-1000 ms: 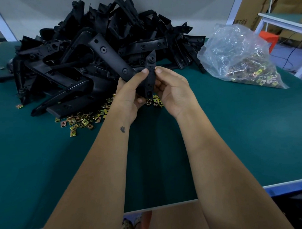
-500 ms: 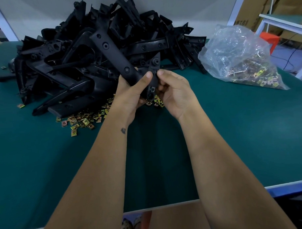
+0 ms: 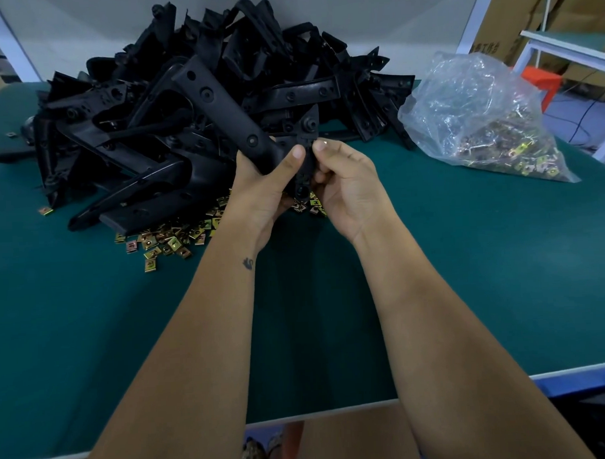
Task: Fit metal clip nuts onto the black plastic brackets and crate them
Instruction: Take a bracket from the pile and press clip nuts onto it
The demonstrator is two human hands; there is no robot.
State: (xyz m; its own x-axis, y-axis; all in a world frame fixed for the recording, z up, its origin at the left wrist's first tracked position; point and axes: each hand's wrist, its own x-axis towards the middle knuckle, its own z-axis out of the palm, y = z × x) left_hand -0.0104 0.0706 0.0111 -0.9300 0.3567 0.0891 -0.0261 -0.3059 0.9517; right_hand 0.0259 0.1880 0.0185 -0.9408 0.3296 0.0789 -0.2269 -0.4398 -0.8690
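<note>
In the head view, just above the middle of the frame, a black plastic bracket [image 3: 221, 105] is gripped by the left hand [image 3: 262, 193], fingers curled round its stem, while its short lower arm is pinched by the right hand [image 3: 347, 190] between thumb and fingertips. A heap of brackets [image 3: 146, 107] is seen behind at upper left on the green table [image 3: 501, 274], with loose clip nuts [image 3: 171, 240] scattered at its near edge. A clear bag of clip nuts [image 3: 479, 120] is seen at upper right.
</note>
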